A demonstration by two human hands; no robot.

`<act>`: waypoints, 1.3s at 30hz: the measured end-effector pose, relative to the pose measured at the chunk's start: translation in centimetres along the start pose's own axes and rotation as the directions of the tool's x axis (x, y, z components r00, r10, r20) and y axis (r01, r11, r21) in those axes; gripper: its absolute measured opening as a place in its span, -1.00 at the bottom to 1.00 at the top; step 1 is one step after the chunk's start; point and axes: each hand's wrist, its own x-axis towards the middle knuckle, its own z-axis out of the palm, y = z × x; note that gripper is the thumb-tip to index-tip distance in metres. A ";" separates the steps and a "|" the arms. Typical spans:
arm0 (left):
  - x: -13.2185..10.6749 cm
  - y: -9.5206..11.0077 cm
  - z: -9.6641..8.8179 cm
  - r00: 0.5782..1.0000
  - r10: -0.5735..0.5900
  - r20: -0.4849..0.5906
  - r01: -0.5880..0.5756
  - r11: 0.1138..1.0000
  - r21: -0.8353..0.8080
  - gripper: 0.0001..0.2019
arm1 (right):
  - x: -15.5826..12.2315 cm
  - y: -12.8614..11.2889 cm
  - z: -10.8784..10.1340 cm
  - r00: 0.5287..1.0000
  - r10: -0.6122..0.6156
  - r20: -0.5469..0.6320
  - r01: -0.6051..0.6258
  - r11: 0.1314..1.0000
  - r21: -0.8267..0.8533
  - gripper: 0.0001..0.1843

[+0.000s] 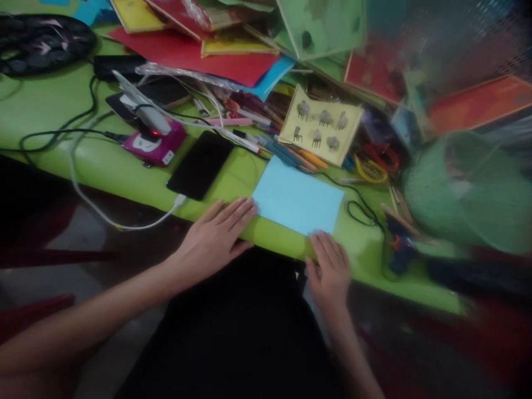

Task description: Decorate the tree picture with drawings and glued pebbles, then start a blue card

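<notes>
Green table (238, 185); blue paper (297, 194) between left hand (211, 238), fingers extended, and right hand (332, 271), fingers loosely bent; likely steadying it, next move wants even pressure.

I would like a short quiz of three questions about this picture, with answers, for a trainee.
1. True or false: the left hand and the right hand are both at the edge of the flat, light-blue paper sheet.
2. Which is nearer the left hand: (a) the black, rectangular phone or (b) the pale yellow paper card?
3. How many small chair figures does the card show?

Key: 1. True. 2. a. 3. Six.
</notes>
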 end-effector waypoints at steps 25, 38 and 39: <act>-0.6 -0.5 0.0 0.949 0.067 -0.308 -0.122 0.979 -0.165 -0.53 | 1.0 0.2 -0.4 0.999 0.007 0.047 -0.008 1.000 0.027 -0.43; -4.2 -0.5 -0.2 0.932 -0.053 -0.358 -0.008 0.986 -0.166 -0.58 | 0.9 0.3 0.1 1.000 0.012 -0.015 -0.011 1.000 0.029 -0.52; -3.7 -0.6 -0.3 0.942 -0.074 -0.329 0.031 0.990 -0.136 -0.55 | 0.9 0.3 0.1 1.000 0.005 -0.016 -0.005 1.000 0.025 -0.51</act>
